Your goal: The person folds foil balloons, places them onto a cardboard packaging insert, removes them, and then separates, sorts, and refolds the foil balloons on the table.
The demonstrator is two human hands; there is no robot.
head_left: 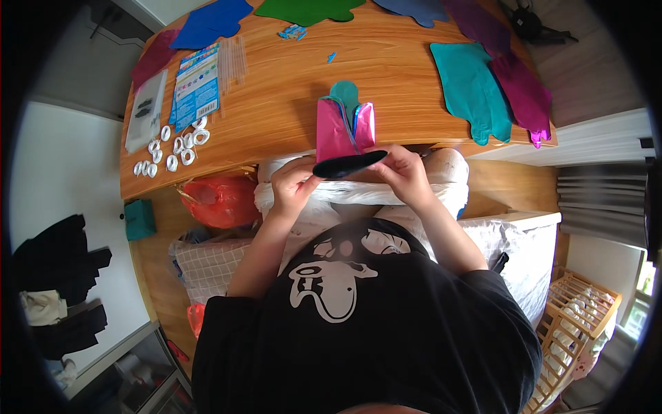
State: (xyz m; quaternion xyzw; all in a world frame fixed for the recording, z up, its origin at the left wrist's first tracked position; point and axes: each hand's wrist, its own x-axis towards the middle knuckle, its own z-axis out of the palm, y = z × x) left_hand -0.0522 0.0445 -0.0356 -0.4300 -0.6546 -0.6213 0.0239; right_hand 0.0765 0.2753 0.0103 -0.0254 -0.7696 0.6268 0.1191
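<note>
My left hand point(293, 185) and my right hand point(403, 172) together hold a dark, flat, folded foil balloon point(348, 165) in front of my chest, just below the wooden table's near edge point(276, 148). The left pinches its left end, the right its right end. Just beyond it on the table lies a folded stack of foil balloons point(338, 127), pink outside with teal and blue sheets showing inside.
Flat foil balloons lie around the table: teal point(472, 90) and magenta point(524, 96) at right, blue point(210, 21) and green point(307, 8) at the far edge. Several white ribbon rolls point(172, 148) and a blue packet point(196, 86) sit at left. An orange bag point(221, 200) hangs below.
</note>
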